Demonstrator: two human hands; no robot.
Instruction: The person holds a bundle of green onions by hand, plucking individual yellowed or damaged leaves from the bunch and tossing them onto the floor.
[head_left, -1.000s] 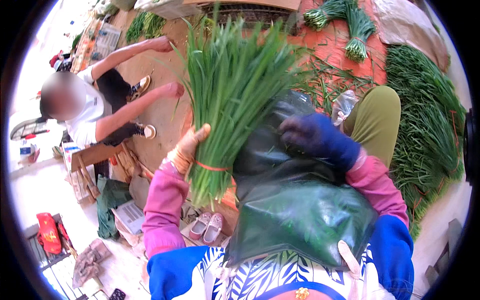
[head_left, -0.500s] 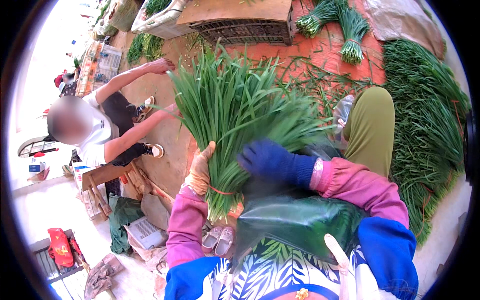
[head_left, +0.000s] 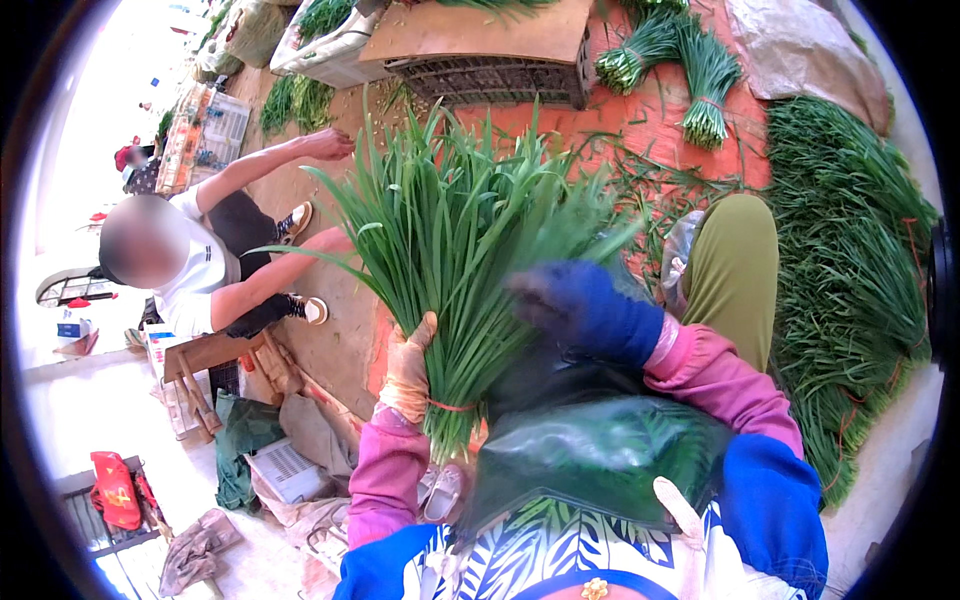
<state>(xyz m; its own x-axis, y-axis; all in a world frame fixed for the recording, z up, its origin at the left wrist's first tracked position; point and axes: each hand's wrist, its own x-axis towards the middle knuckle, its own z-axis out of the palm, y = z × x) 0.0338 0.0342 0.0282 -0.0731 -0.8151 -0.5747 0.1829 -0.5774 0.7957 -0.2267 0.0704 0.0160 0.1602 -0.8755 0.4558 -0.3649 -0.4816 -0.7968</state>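
Note:
A thick bunch of garlic chives (head_left: pixel 440 230) stands upright in front of me, its leaves fanning out at the top. My left hand (head_left: pixel 408 372), in a tan glove, is closed around its left side just above a red band (head_left: pixel 452 407) near the pale stem ends. To the right of the bunch is my right hand (head_left: pixel 590 310) in a dark blue glove. Motion smears its fingers against the right-hand leaves, so whether they grip any is unclear. A dark green plastic apron (head_left: pixel 600 450) covers my lap beneath.
A large pile of chives (head_left: pixel 840 250) lies along the right side. Beyond my knee are tied bunches (head_left: pixel 706 100) and leaf scraps (head_left: pixel 650 165) on an orange sheet. A wooden board (head_left: pixel 480 40) tops a dark crate ahead. Another person (head_left: pixel 195 265) sits at the left, one arm stretched forward.
My right hand has shifted slightly right and is still blurred beside the leaves. The right-hand leaves have swung. My left hand keeps its hold on the bunch; the whole view has moved a little.

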